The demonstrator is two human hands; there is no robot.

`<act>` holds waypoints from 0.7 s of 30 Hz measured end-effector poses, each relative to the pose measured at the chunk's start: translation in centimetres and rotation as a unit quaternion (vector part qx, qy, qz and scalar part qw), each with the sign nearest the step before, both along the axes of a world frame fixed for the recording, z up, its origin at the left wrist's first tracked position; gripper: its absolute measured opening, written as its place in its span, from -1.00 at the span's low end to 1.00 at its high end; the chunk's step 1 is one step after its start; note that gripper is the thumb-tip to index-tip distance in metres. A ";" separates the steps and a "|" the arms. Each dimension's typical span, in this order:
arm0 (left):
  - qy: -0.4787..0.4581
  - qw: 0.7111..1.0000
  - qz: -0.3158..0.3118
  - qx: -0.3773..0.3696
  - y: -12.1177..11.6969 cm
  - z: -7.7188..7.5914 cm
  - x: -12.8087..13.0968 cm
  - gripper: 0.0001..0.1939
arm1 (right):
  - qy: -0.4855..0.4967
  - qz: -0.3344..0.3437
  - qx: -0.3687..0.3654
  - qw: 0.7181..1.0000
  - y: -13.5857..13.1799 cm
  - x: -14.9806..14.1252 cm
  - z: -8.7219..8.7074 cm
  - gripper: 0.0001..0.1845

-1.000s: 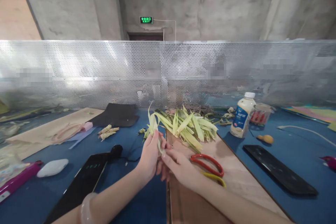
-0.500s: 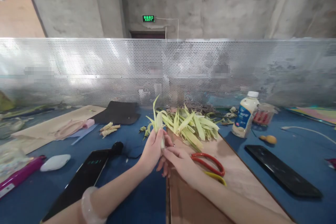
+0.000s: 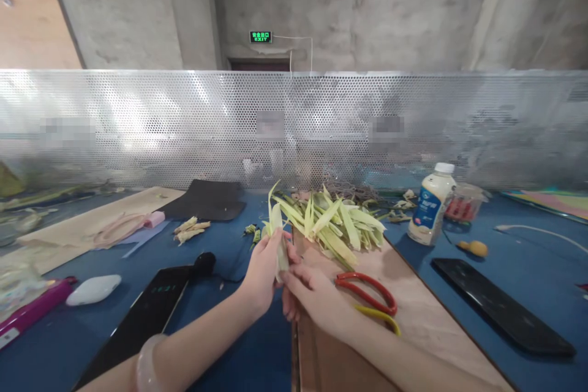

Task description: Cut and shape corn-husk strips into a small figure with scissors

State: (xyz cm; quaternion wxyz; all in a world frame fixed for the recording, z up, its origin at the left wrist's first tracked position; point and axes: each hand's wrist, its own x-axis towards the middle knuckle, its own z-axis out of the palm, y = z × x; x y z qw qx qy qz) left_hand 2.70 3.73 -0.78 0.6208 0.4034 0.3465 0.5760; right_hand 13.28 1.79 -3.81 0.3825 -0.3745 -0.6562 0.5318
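Observation:
A pale green bundle of corn husk (image 3: 277, 220) stands upright between my two hands, its leafy tips pointing away from me. My left hand (image 3: 263, 266) wraps round the middle of it, thumb on top. Lower down, my right hand (image 3: 312, 288) pinches the bottom end with thumb and fingers. Just beyond my hands a heap of loose corn husks (image 3: 340, 223) lies on a wooden board (image 3: 427, 312). Scissors with one red and one yellow handle loop (image 3: 367, 291) lie right of my right hand, their blades hidden.
On the left are a lit phone (image 3: 151, 300), a white case (image 3: 94, 290), a black sheet (image 3: 211, 199) and husk scraps (image 3: 190, 229). On the right stand a milk bottle (image 3: 430, 205) and a clear tub (image 3: 462, 202), near a black phone (image 3: 500, 306). A perforated metal screen (image 3: 193, 122) closes off the back.
My hands and the corn husk bundle have come slightly lower and nearer to me. More of the husk's lower part shows between my fingers. The whole view has shifted a little.

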 end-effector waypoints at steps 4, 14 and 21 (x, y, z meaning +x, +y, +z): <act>-0.062 0.998 -0.008 -0.026 0.3 0.4 -0.2 -0.71 | -0.026 -0.001 0.000 1.000 -0.2 0.1 -0.1 -0.57; -0.146 0.987 -0.059 -0.031 1.1 3.1 -2.0 -0.80 | -0.085 0.006 0.002 0.996 -1.2 0.0 0.0 -0.69; -0.176 0.983 -0.040 -0.021 2.4 3.5 -3.2 -0.64 | -0.142 0.015 0.024 0.989 -2.1 -0.2 1.0 -0.73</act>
